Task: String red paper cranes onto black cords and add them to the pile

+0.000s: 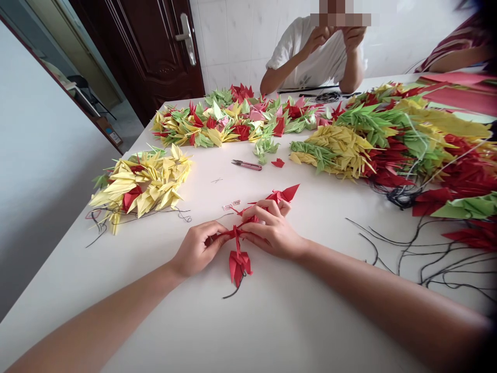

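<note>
Red folded paper cranes [239, 264] lie in a short row at the middle of the white table, the nearest one with a black cord trailing from it. My left hand [200, 246] pinches the left side of a red paper crane between thumb and fingers. From the other side my right hand [269, 228] grips the same crane, its fingers bent over the row. Beyond my right knuckles another red crane [287, 194] points up and to the right. My fingers partly hide the paper between them.
Thread snips [247, 165] and a small red crane [278, 162] lie ahead. A heap of yellow cranes [155, 181] sits left, bigger piles [233, 122] at the back. Strung cranes [337, 147] with loose black cords [427, 269] spread right. A person in white [298, 57] sits opposite.
</note>
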The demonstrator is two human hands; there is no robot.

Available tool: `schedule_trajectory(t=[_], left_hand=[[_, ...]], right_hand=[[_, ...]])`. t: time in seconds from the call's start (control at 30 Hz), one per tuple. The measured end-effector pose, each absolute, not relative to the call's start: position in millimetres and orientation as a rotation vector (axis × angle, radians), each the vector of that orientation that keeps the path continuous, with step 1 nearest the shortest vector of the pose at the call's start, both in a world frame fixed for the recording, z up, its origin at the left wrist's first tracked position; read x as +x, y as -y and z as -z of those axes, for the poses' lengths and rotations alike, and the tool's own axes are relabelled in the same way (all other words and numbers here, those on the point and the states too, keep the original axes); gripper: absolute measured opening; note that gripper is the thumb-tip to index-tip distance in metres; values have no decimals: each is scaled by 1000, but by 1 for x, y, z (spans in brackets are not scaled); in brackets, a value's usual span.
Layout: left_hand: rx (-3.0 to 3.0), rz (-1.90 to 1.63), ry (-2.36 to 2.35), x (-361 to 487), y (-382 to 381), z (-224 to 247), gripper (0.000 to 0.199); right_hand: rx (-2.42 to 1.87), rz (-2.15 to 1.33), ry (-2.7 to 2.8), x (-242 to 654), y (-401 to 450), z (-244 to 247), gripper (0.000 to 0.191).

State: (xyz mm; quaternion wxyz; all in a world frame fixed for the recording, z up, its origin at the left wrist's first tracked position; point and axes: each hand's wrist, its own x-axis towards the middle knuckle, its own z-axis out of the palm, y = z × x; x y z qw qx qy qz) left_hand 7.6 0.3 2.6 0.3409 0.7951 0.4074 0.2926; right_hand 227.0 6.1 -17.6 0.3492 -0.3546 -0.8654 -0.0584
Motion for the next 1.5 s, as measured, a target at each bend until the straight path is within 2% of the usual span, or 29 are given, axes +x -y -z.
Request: schedule_trajectory(t=[0.17,0.73,1.27,1.5], left_hand=[[2095,-774,-1087,6,0,-1,20],[1898,-747,-1223,6,2,-2,23],[1836,-781,-1209,5,1,-1,37],[1854,-789,-1206,5,0,-1,37]], right_hand=[[-979,194,2173,225,-6,18,21],[-1066,93,2162,225,-7,17,28],[-1163,75,2054,225,-7,15,32],[-1251,69,2027,224,-7,14,34]])
